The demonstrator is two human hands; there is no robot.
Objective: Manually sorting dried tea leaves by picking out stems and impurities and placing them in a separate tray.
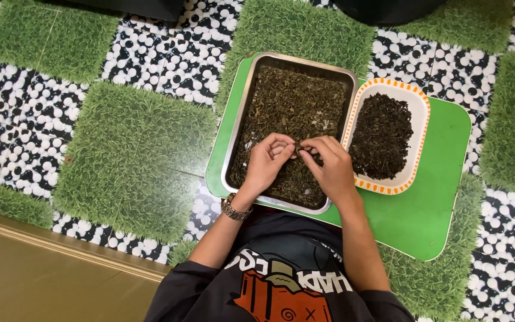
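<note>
Seen from above, a person's left hand [266, 162] and right hand [329, 164] meet over a metal tray [239, 128] filled with dried dark-green leaves [296, 101]. The fingertips of both hands pinch a small leaf piece [298, 146] between them. Just right of the grip sits a white oval dish with an orange-patterned rim [419, 95], holding darker leaves. Both containers rest on a green board [436, 197], which lies on a floor mat of grass and pebble squares [126, 149]. A wristwatch [233, 209] circles the left wrist.
</note>
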